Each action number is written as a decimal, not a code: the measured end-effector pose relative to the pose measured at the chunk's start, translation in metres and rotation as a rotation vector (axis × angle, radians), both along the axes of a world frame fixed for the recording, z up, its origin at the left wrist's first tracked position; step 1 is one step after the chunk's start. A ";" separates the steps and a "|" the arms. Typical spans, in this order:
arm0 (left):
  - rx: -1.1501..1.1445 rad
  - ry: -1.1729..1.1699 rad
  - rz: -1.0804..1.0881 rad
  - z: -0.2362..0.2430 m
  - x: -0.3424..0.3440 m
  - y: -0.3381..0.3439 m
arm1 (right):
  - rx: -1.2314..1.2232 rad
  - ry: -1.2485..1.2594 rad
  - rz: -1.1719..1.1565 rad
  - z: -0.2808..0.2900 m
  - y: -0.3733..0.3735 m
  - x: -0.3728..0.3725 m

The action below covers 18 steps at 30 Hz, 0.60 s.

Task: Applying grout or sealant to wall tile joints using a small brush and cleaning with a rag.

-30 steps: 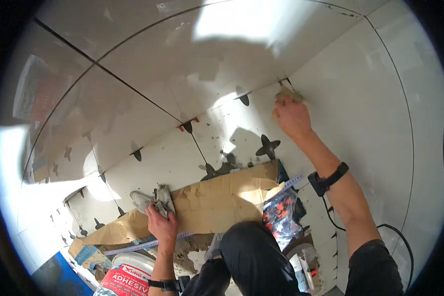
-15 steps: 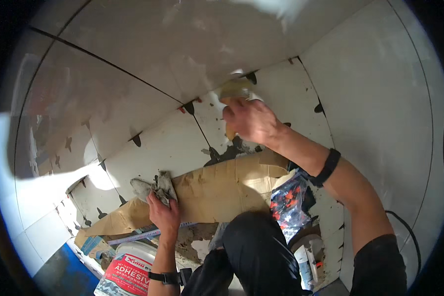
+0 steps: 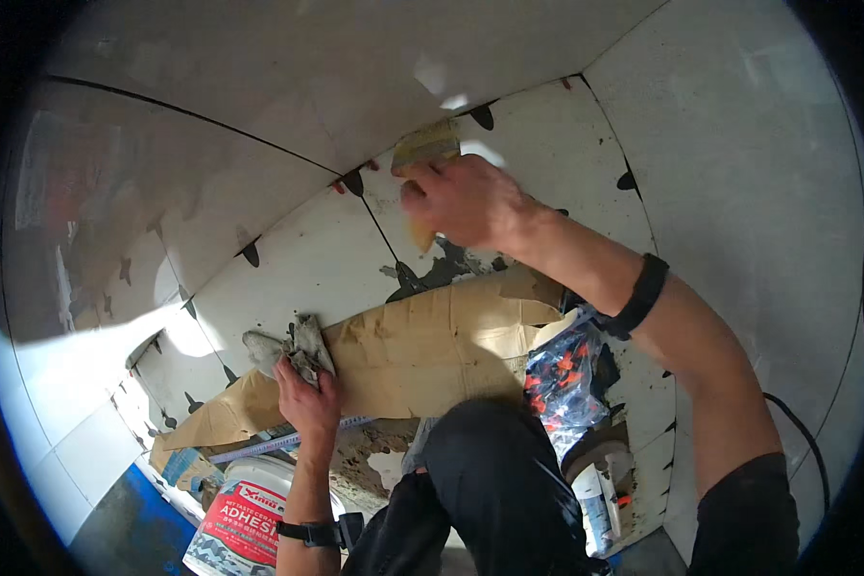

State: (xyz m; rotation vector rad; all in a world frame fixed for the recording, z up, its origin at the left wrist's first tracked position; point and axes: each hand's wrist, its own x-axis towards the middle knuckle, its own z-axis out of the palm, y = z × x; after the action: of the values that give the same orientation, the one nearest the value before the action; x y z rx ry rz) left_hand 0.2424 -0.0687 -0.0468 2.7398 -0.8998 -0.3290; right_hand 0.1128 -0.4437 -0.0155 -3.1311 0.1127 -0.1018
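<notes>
My right hand [image 3: 463,197] grips a yellowish sponge-like pad [image 3: 424,147] near the seam between the big glossy tiled wall [image 3: 259,86] and the pale tiles [image 3: 278,254], just right of a black tile spacer [image 3: 353,182]. My left hand [image 3: 307,389] is closed on a dirty grey crumpled cloth [image 3: 302,338] at the upper edge of a long sheet of brown cardboard [image 3: 422,346]. Dark smears of mortar [image 3: 451,257] lie on the tiles below my right hand.
A red-and-white bucket [image 3: 230,528] stands at lower left. A plastic bag of red and black pieces [image 3: 562,384] lies right of my knee [image 3: 480,461]. A ruler [image 3: 264,444] shows below the cardboard. A cable [image 3: 797,432] runs at right, beside a tiled side wall [image 3: 749,192].
My right hand has swept leftward along the seam with the pad and sits a little higher in the picture. My left hand stays on the cloth. The view has shifted slightly.
</notes>
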 end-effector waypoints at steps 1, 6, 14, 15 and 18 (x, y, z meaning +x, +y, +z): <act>-0.007 0.014 -0.005 0.001 -0.002 -0.003 | 0.049 -0.034 0.019 -0.017 -0.022 -0.021; 0.016 -0.035 0.005 0.005 0.001 -0.002 | -0.038 0.092 -0.272 0.008 -0.067 -0.073; 0.043 -0.065 -0.051 -0.009 0.003 0.010 | 0.099 0.166 0.024 0.013 0.002 0.004; 0.036 -0.025 -0.015 -0.004 0.000 0.010 | 0.095 0.025 0.051 0.006 -0.013 -0.019; 0.047 -0.147 -0.090 -0.021 0.003 0.019 | 0.192 -0.032 -0.232 -0.010 -0.076 -0.094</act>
State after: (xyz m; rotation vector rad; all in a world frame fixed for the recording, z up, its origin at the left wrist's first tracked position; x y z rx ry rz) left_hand 0.2451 -0.0497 -0.0680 2.8019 -1.0685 -0.1676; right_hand 0.0186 -0.5193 -0.0259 -2.9113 0.4559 -0.1335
